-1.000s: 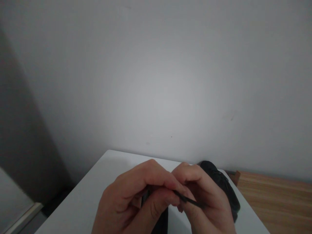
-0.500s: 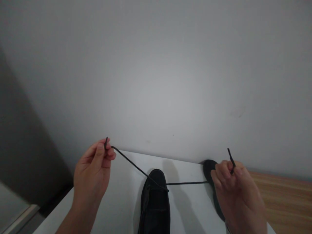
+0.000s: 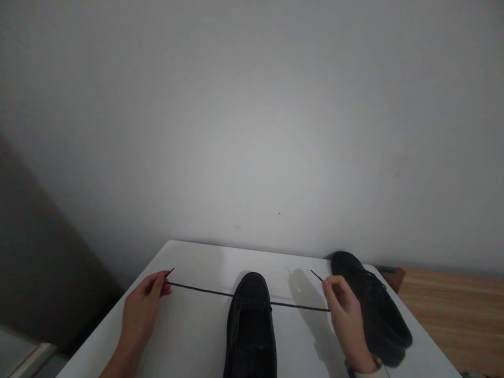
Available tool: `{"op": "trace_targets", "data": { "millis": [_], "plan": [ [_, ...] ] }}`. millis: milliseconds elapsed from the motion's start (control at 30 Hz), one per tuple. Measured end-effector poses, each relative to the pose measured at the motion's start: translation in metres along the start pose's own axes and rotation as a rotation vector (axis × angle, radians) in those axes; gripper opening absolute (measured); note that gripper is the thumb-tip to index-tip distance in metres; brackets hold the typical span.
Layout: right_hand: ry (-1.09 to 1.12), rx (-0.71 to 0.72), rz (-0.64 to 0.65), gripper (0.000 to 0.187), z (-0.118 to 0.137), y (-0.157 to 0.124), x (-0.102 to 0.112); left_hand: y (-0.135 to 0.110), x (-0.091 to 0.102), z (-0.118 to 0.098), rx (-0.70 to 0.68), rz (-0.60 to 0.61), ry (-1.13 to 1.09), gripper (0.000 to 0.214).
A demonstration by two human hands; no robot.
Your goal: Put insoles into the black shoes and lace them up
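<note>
A black shoe (image 3: 252, 333) stands on the white tabletop (image 3: 192, 325), its toe toward the wall. From both sides of its front a dark shoelace (image 3: 199, 288) runs outward, nearly straight. My left hand (image 3: 145, 302), left of the shoe, pinches one end of the lace, with a short tip sticking up past the fingers. To the right, my right hand (image 3: 346, 315) pinches the other end between thumb and fingers, its tip pointing up and left. Where the lace crosses the shoe it is hard to make out against the black.
A second black shoe (image 3: 372, 310) sits at the right of the tabletop, just beyond my right hand. A pale wall (image 3: 255, 131) rises behind the table. A wood-grain surface (image 3: 452, 310) lies at the right, and a dark area at the left.
Both hands have come lower, and the right hand has moved left, uncovering more of the second shoe. The lace's left part has dropped from a slant to nearly level.
</note>
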State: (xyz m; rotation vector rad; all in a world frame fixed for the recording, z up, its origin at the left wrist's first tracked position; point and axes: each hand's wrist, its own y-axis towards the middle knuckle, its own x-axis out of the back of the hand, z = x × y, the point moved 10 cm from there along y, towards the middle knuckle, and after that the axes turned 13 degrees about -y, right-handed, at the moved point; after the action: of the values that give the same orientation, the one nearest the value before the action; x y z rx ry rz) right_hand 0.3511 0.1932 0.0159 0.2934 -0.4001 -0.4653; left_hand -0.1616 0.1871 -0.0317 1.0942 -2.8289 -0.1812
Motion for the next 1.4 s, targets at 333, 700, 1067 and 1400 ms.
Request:
{"op": "trace_targets", "data": {
  "millis": [333, 700, 1067, 1400],
  "plan": [
    [0.129, -0.001, 0.394, 0.031, 0.011, -0.021, -0.054, -0.011, -0.026, -0.007, -0.041, 0.201, 0.237, 0.044],
    [0.211, -0.049, 0.696, 0.043, -0.001, -0.048, -0.096, -0.006, -0.024, 0.004, -0.079, 0.165, 0.181, 0.048],
    [0.198, -0.043, 0.780, 0.044, -0.003, -0.058, -0.107, -0.008, -0.024, 0.006, -0.099, 0.174, 0.141, 0.047],
    [0.165, -0.037, 0.774, 0.046, -0.005, -0.059, -0.106, -0.006, -0.024, 0.009, -0.102, 0.197, 0.177, 0.046]
  ]
}}
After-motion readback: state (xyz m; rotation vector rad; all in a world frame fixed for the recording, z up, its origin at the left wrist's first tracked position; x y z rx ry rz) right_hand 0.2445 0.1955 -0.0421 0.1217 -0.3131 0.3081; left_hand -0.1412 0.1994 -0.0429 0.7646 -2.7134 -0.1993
